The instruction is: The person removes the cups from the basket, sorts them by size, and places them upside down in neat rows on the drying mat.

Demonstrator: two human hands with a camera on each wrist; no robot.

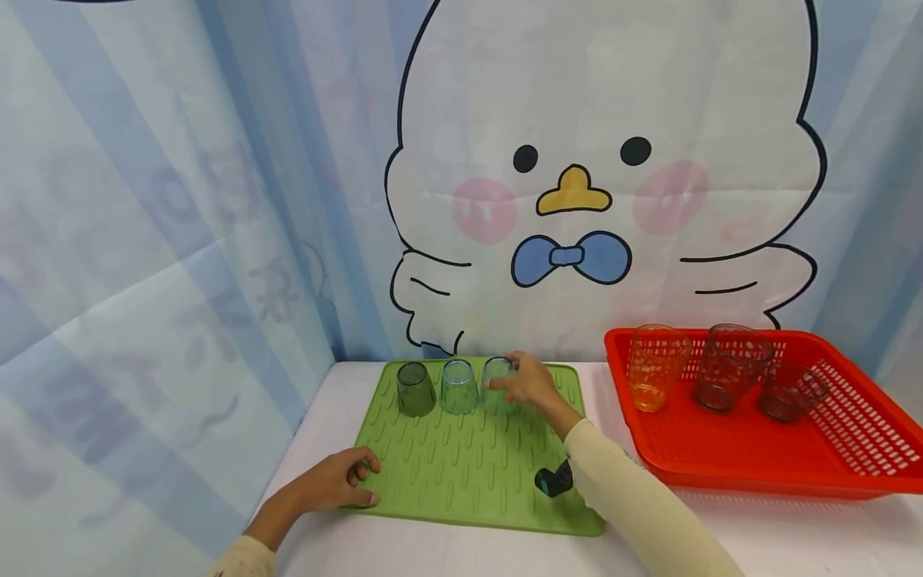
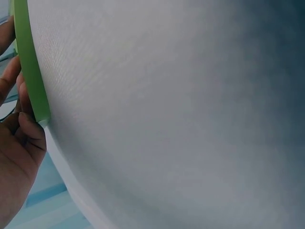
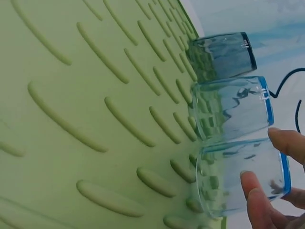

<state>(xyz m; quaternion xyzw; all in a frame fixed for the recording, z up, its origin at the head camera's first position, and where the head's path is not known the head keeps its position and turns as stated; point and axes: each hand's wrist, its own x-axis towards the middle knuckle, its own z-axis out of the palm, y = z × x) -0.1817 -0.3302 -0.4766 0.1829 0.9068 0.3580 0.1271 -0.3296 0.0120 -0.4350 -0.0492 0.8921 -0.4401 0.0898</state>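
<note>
Three drinking glasses stand upside down in a row at the back of a green ribbed mat (image 1: 461,473): a dark grey glass (image 1: 416,393), a pale blue glass (image 1: 459,389) and a clear bluish glass (image 1: 496,370) on the right. My right hand (image 1: 530,381) holds that rightmost glass, thumb on its near side and fingers near its thick blue base, as the right wrist view shows. The glass's rim appears to touch the mat. My left hand (image 1: 335,479) rests at the mat's front left edge, its fingers loosely bent and touching it.
On the right, a red plastic basket (image 1: 721,461) contains an orange glass (image 1: 654,369), a tall dark glass (image 1: 730,369) and a low dark glass bowl (image 1: 789,393). A printed curtain (image 1: 461,104) hangs behind the white table (image 1: 317,545). A small black object (image 1: 554,481) shows beside my right sleeve.
</note>
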